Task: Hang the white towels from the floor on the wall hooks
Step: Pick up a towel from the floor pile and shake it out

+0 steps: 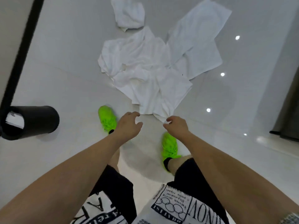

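Observation:
Several white towels lie on the glossy white floor ahead of me. The nearest towel is crumpled, with a corner pointing at my feet. A flatter towel lies to the right behind it, and a small bunched towel sits at the top. My left hand hovers just short of the nearest towel's corner, fingers loosely curled and holding nothing. My right hand is beside that same corner, fingers loosely curled, with no clear grip on the cloth. No wall hooks are in view.
A black cylindrical bin with white paper inside stands at the left, next to a black vertical bar. My feet wear bright green shoes. A dark curtain or panel hangs at the right edge.

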`<state>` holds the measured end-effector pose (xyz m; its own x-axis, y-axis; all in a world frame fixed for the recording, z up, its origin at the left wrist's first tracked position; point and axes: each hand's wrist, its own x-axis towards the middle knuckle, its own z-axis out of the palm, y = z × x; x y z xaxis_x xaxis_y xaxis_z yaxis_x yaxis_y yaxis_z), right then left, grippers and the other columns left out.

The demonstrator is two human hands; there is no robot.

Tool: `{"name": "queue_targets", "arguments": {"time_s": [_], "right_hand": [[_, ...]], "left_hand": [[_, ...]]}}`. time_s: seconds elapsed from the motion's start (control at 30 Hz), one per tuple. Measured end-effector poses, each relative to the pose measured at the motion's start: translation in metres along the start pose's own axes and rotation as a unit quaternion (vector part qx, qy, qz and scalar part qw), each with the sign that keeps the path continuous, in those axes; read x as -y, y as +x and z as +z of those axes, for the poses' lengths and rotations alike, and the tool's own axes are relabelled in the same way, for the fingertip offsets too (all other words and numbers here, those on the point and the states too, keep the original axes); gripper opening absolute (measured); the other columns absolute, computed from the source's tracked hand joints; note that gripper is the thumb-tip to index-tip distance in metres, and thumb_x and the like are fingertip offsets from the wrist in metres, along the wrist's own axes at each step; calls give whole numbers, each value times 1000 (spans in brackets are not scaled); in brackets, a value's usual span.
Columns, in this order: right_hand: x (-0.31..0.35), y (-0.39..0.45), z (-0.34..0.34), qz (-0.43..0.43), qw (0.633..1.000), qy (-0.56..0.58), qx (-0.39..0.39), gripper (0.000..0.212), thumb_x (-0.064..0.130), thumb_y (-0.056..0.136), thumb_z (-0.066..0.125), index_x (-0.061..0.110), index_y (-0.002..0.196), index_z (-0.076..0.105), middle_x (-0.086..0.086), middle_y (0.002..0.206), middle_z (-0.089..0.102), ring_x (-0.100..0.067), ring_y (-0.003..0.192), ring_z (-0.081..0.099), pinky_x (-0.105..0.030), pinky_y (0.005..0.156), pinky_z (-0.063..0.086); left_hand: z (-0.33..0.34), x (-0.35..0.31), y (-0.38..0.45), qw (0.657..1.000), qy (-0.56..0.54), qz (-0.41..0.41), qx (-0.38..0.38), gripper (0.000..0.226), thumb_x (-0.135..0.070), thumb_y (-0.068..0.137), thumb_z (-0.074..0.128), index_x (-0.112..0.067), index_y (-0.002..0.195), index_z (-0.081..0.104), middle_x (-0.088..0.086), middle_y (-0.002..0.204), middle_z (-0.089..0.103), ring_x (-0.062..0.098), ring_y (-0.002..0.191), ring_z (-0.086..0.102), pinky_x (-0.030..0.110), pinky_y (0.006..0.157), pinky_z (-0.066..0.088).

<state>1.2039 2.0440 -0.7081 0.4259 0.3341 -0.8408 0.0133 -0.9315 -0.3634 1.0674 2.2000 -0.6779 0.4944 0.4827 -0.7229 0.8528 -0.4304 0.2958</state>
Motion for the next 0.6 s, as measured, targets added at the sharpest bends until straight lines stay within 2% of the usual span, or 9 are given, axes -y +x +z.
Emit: {"name": "queue_targets", "arguments": {"time_s": [0.1,0.17,0.27,0.37,0.43,0.53,0.6], "right_hand": [[-16,74,49,60,994,86,-4,32,27,84,66,13,113,71,-8,114,69,-27,108,63,-37,95,50],[-27,123,86,114,977,178,4,24,22,83,68,10,104,72,-12,102,71,-30,93,68,-42,86,56],[-39,193,141,185,931,313,34,8,17,87,67,12,93,66,-14,92,67,-25,74,63,-34,68,56],[-46,257,188,224,877,424,37,7,15,91,65,11,86,62,-12,84,63,-22,69,60,-33,66,54],[-48,291,209,244,832,497,37,10,18,92,65,8,94,64,-9,83,62,-21,73,61,-31,67,55],[-47,326,231,281,745,604,39,21,18,94,66,7,110,60,-10,95,64,-22,87,64,-31,74,55],[-42,339,240,305,689,657,2,24,12,92,67,4,113,60,-13,102,67,-23,91,65,-33,80,54]], "left_hand": [[38,32,75,999,0,8,32,44,-33,91,59,-18,132,54,11,130,53,25,115,52,26,92,33],[64,58,122,999,-1,6,47,43,-34,91,58,-20,132,53,8,131,52,23,114,51,23,86,29],[104,97,192,998,8,-2,65,43,-35,92,56,-21,132,52,7,130,51,23,115,50,23,86,29],[141,131,252,996,30,6,80,43,-35,92,56,-20,133,51,8,132,51,25,118,50,27,91,34],[160,146,285,995,39,12,87,43,-34,92,56,-19,132,52,8,132,51,25,117,51,27,90,34],[181,163,319,994,45,21,93,43,-33,92,57,-18,132,53,10,132,52,26,120,50,28,94,35],[190,169,331,994,45,27,99,44,-33,92,57,-17,132,53,9,134,53,25,123,48,27,97,34]]}}
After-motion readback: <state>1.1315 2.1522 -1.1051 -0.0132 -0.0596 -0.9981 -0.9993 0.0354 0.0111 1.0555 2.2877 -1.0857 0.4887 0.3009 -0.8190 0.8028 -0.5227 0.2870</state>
